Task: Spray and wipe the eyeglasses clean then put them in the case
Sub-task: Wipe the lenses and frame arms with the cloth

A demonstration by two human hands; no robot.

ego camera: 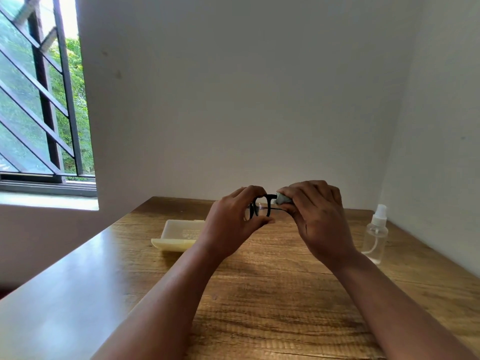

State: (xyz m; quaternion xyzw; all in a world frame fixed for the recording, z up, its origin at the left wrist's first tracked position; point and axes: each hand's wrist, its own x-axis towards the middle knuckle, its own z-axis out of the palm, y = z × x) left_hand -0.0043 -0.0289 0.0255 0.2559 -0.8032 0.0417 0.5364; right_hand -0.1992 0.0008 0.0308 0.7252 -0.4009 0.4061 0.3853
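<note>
Black-framed eyeglasses point(265, 207) are held up above the wooden table point(272, 294), between both hands. My left hand point(233, 224) grips the frame at its left side, fingers curled over the top and thumb under the lens. My right hand point(315, 216) pinches a small pale green cloth point(281, 199) against the frame's right corner. A cream glasses case point(176, 235) lies open on the table to the left, partly hidden behind my left wrist. A clear spray bottle point(376, 233) with a white nozzle stands upright at the right.
White walls close off the table at the back and the right. A barred window point(44, 105) is at the far left above a ledge. The table's left edge runs diagonally toward me.
</note>
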